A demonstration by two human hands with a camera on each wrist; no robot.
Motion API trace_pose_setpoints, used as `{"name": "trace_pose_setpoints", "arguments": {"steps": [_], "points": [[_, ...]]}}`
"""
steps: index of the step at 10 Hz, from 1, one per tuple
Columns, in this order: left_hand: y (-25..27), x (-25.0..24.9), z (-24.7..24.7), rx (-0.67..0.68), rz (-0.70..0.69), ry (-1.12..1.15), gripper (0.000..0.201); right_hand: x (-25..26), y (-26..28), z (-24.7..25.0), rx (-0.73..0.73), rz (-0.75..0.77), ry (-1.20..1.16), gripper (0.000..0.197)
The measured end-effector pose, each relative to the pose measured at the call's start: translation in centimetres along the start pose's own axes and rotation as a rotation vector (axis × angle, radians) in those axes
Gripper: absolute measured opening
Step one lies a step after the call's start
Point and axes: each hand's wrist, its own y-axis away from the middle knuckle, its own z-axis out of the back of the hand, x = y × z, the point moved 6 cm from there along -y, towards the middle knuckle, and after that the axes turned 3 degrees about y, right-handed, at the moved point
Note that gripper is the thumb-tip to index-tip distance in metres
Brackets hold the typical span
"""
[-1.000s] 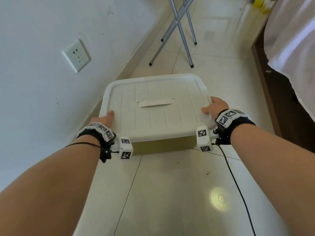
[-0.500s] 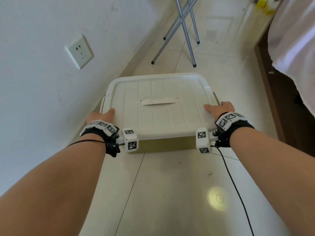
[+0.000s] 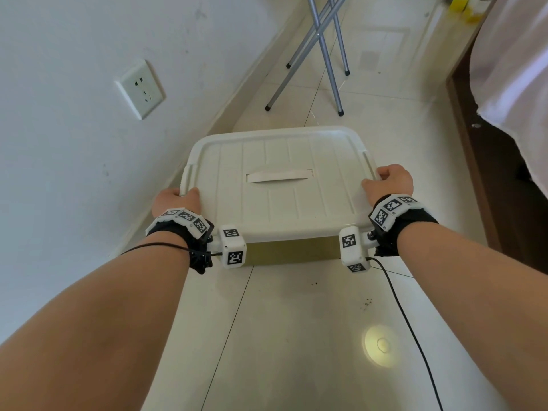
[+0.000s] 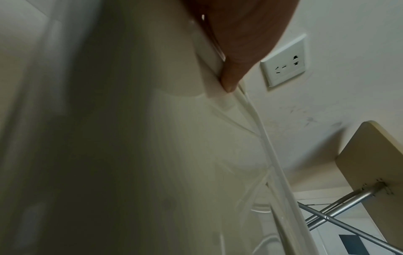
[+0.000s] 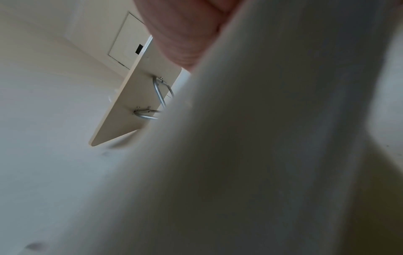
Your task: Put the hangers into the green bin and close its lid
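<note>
The bin stands on the floor with its white lid (image 3: 281,179) lying flat on top. Only a strip of the green body (image 3: 290,250) shows under the lid's near edge. My left hand (image 3: 178,197) grips the lid's left rim, thumb on top. In the left wrist view a fingertip (image 4: 232,75) hooks under that rim beside the bin's side wall (image 4: 196,163). My right hand (image 3: 387,180) grips the right rim, its fingers curled over the edge. The right wrist view shows curled fingers (image 5: 185,34) against the blurred lid (image 5: 283,138). No hangers are in view.
A white wall with a socket (image 3: 139,89) runs close along the bin's left side. Metal legs of a folding table (image 3: 326,54) stand just beyond the bin. A dark wooden bed frame (image 3: 480,203) with a white sheet (image 3: 516,69) lies to the right. Tiled floor (image 3: 296,336) stretches toward me.
Both hands slid from the lid's near corners outward and further along its side edges. Their fingers now curl over the rims instead of resting on top.
</note>
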Motion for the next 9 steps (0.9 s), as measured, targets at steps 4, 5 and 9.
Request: {"name": "trace_pose_setpoints", "arguments": {"steps": [4, 5, 9], "points": [[0.2, 0.2, -0.4, 0.024, 0.011, -0.045, 0.047, 0.2, 0.7, -0.1, 0.000, 0.013, 0.055, 0.049], [0.3, 0.0, 0.2, 0.003, 0.045, -0.002, 0.066, 1.2, 1.4, 0.4, -0.046, -0.008, 0.071, 0.052], [0.3, -7.3, 3.5, -0.050, -0.101, 0.307, 0.060, 11.1, 4.7, 1.6, -0.068, 0.188, -0.439, 0.040]]}}
